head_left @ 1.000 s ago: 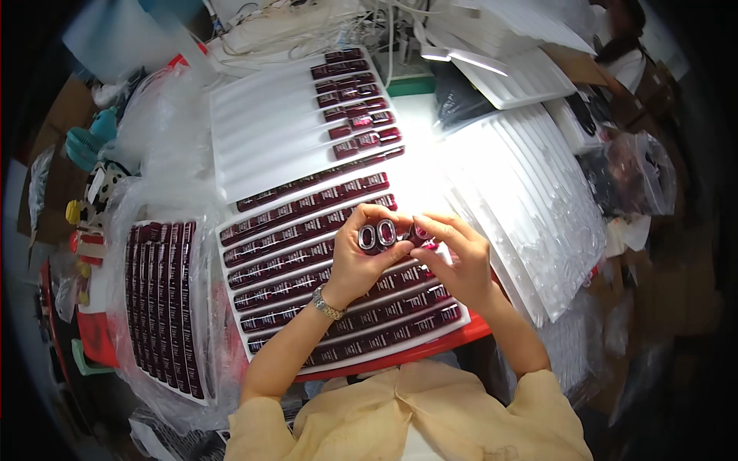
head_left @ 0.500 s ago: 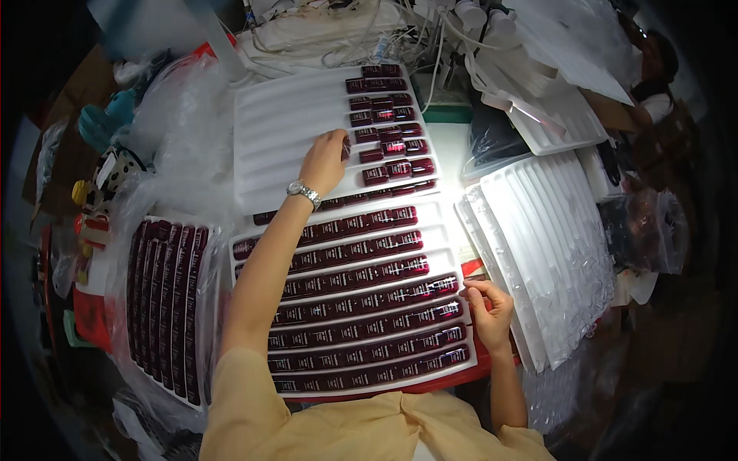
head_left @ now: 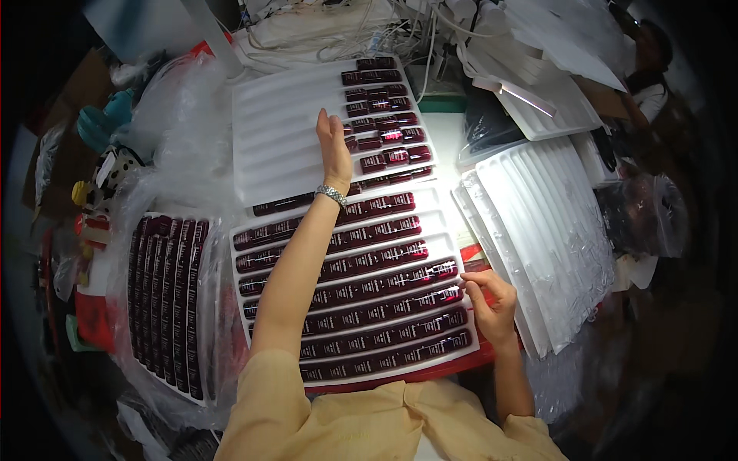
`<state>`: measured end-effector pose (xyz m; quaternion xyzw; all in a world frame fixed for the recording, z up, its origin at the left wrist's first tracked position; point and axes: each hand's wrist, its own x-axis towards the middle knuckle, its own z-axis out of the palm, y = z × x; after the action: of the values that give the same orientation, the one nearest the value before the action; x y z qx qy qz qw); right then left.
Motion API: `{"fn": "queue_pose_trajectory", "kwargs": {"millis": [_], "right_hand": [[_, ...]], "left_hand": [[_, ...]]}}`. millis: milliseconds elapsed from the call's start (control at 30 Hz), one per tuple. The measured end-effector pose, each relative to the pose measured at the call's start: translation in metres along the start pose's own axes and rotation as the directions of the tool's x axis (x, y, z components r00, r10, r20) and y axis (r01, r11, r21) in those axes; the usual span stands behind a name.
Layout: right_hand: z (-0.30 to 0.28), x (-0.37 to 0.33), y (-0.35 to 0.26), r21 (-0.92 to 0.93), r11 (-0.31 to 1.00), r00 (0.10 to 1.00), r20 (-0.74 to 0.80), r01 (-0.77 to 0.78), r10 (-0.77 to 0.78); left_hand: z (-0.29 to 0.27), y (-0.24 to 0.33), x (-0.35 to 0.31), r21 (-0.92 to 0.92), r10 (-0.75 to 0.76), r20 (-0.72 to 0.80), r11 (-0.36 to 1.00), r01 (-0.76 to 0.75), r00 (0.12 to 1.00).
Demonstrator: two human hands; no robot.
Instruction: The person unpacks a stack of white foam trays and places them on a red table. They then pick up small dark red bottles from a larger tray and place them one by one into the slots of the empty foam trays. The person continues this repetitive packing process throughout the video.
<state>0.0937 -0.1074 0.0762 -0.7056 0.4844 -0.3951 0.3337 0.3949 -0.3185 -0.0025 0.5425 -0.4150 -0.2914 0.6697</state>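
Note:
The upper white ridged tray [head_left: 280, 123] holds short rows of small dark red bottles [head_left: 396, 156] along its right side. My left hand [head_left: 336, 150], with a metal watch band at the wrist, is upright at the left end of these rows. Its fingers are stretched out, and their far side is hidden. Nearer to me lies a lower white tray [head_left: 434, 223] with long rows of the same dark red bottles [head_left: 369, 269], partly covered by my left forearm. My right hand [head_left: 493, 306] is closed in a pinch at this tray's right edge; whatever is between its fingertips is too small to make out.
Filled rows of dark bottles [head_left: 165, 300] lie in clear plastic wrap at the left. To the right stands a stack of white ridged trays [head_left: 538, 246]. Cables [head_left: 346, 38] tangle at the back, near a lit lamp [head_left: 526, 100]. Another person [head_left: 653, 77] is at the far right.
My left hand has moved slightly right and nearer to me, its fingers straightening from a downward grasp. An extra bottle or so shows at the row end beside it. My right hand stays at the tray edge.

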Motion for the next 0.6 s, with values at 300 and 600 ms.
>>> {"fn": "queue_pose_trajectory", "kwargs": {"millis": [300, 600], "right_hand": [[-0.149, 0.014, 0.009, -0.432, 0.873, 0.941, -0.328, -0.228, 0.084], [-0.191, 0.045, 0.051, -0.378, 0.909, 0.939, -0.34, -0.178, 0.043]], "left_hand": [[-0.068, 0.064, -0.048, 0.613, -0.002, 0.603, 0.642, -0.461, 0.798], [-0.068, 0.065, -0.045, 0.606, 0.043, 0.679, 0.532, -0.592, 0.733]]}}
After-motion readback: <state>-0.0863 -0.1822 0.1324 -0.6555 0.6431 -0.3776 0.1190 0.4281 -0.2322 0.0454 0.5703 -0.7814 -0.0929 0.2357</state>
